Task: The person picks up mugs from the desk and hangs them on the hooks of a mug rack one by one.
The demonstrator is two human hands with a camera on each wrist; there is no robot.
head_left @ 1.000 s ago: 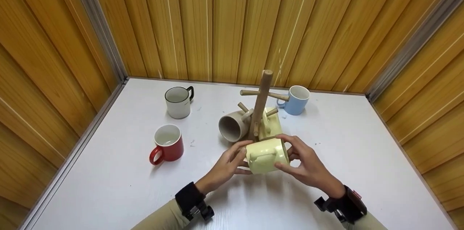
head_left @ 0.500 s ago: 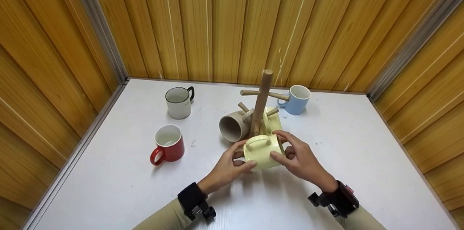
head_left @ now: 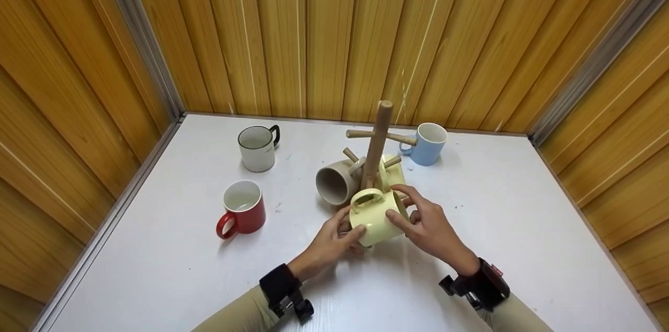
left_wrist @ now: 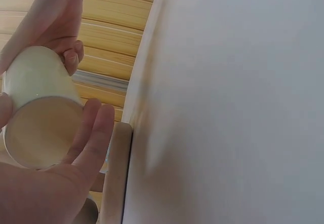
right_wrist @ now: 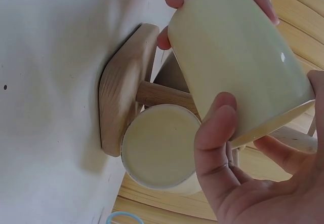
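Note:
Both hands hold a pale yellow mug [head_left: 377, 225], tilted on its side in front of the wooden mug tree [head_left: 377, 151]. My left hand [head_left: 325, 245] grips the mug's base end, thumb on the near side. At the rim end, my right hand [head_left: 436, 227] pinches the wall between thumb and fingers. The mug's handle points up toward the tree. Behind it hangs a second yellow mug [right_wrist: 162, 145], partly hidden in the head view. A grey-beige mug [head_left: 334, 185] hangs on the tree's left side, its mouth facing out.
A red mug [head_left: 250, 212] and a white mug with a black rim [head_left: 257, 151] stand at left. At the back right stands a light blue mug [head_left: 428, 146]. Upper pegs [head_left: 360, 134] stick out from the tree. Wood-patterned walls [head_left: 329, 34] enclose the white table [head_left: 157, 248].
The held mug has been turned so its handle swings from the near side to the top. Both hands have shifted their grip, and the right hand has moved slightly left.

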